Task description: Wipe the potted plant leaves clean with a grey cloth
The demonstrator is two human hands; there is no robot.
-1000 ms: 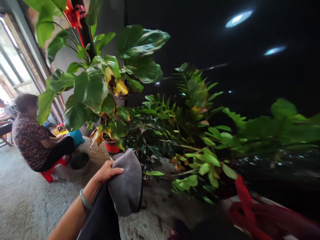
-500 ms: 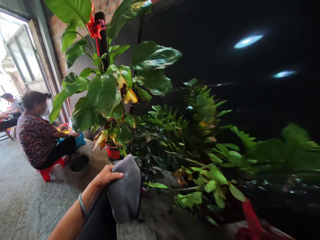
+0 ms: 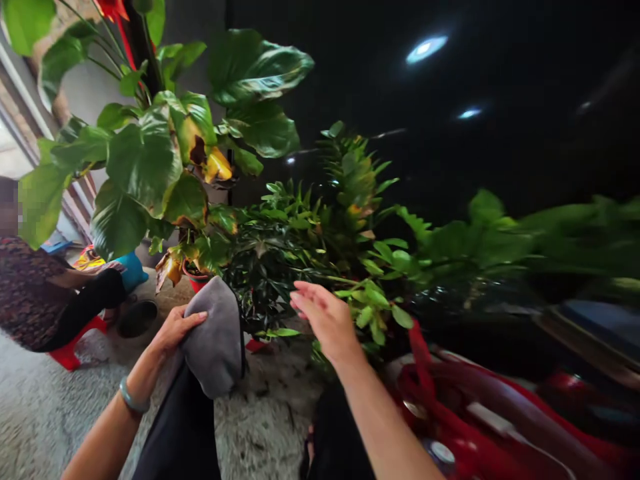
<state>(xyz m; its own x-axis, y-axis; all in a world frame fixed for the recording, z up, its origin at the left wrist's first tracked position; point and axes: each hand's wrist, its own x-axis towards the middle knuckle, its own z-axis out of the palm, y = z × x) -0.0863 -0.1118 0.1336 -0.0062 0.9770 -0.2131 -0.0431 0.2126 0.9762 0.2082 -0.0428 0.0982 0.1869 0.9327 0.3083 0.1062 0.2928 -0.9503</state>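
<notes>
My left hand (image 3: 176,329) pinches a grey soft fabric piece (image 3: 214,340) by its left edge, thumb on top. The piece is curved, comes to a rounded point at the top and has a dark edge along its right side. It stands over my dark-trousered left leg (image 3: 181,427). To its right, my right hand (image 3: 326,319) is raised with the fingers pointing left, loosely bent, and nothing visible in them. Behind that hand are low green plants (image 3: 373,303); it is apart from the fabric piece.
A large-leaved potted plant (image 3: 145,157) rises ahead on the left. Beyond it a person (image 3: 30,293) sits on a red stool (image 3: 75,343) near a dark basin (image 3: 137,319). At lower right lies a red bag (image 3: 450,387) with a white device (image 3: 490,419) and cable.
My view has swung right and down. My right hand has come into view, and the red bag shows more fully. My left hand still grips the grey fabric piece.
</notes>
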